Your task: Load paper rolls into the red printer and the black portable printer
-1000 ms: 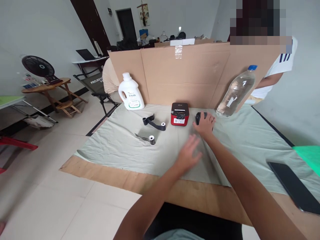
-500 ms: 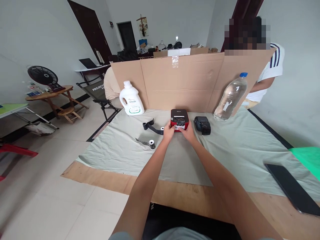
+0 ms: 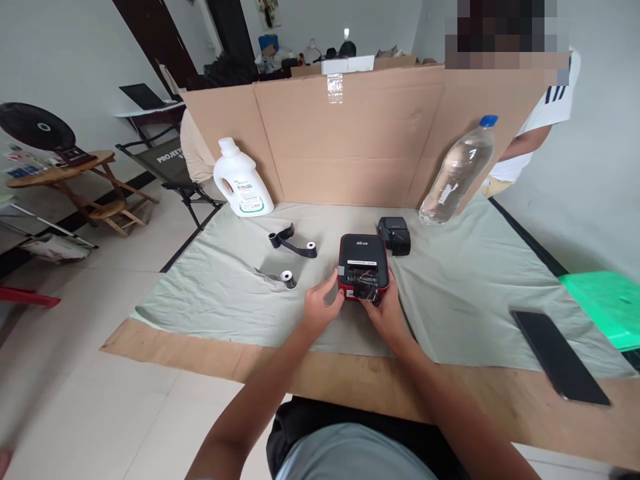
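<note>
A black and red label printer (image 3: 363, 257) is between my two hands near the middle of the cloth. My left hand (image 3: 323, 303) grips its left front side, thumb and fingers at the edge. My right hand (image 3: 389, 313) closes around its right front corner. A strip of dark film hangs over the printer's front. Just behind it to the right sits a smaller black printer (image 3: 395, 235). Left of my hands lie a black ribbon with two rolls (image 3: 295, 244) and a small roll with a loose dark tail (image 3: 287, 279).
A white jug (image 3: 245, 183) and a blue-capped clear bottle (image 3: 459, 170) stand before a cardboard screen (image 3: 345, 147). A dark tablet-like slab (image 3: 559, 353) lies at the right, near a green plastic item (image 3: 600, 307). A person (image 3: 535, 133) is behind the screen.
Both hands have brought the red and black printer toward me, away from the cardboard screen. The view has tilted down and shifted slightly.
</note>
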`<state>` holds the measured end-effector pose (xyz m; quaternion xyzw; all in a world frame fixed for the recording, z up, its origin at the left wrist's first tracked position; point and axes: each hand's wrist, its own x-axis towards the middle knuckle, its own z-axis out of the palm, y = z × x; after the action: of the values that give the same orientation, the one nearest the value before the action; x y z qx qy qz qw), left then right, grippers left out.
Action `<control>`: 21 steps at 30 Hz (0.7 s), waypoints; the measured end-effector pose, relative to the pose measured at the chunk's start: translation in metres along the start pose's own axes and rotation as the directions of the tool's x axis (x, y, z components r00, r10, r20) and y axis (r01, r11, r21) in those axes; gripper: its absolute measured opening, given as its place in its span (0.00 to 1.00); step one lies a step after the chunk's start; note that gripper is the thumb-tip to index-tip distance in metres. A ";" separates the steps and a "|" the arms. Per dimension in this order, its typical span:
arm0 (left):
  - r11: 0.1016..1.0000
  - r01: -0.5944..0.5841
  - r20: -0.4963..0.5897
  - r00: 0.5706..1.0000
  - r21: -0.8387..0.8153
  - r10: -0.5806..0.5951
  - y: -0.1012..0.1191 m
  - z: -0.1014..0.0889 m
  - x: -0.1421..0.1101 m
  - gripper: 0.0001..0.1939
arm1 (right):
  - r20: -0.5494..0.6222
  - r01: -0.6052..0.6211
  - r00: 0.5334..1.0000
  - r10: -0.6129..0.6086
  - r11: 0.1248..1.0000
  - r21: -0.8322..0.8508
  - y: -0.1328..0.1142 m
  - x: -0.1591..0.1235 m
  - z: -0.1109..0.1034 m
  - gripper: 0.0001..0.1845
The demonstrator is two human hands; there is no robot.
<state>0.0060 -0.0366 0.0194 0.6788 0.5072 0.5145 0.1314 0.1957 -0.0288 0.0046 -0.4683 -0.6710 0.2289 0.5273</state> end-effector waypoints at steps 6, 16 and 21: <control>1.000 0.002 -0.008 1.000 -0.020 -0.002 -0.011 0.004 0.000 0.22 | 0.004 -0.006 1.000 0.006 1.000 0.022 0.003 0.004 0.000 0.45; 0.983 -0.181 -0.032 0.983 -0.004 0.181 0.003 0.005 0.012 0.17 | -0.070 0.149 0.980 -0.188 0.917 -0.370 0.000 0.001 -0.004 0.51; 0.996 -0.006 -0.028 1.000 -0.091 0.004 -0.004 0.012 0.012 0.17 | -0.009 0.170 0.981 -0.195 0.880 -0.444 -0.002 0.007 -0.003 0.47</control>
<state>0.0134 -0.0202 0.0179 0.6662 0.4833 0.5468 0.1538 0.1977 -0.0243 0.0101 -0.5161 -0.7322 0.0078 0.4444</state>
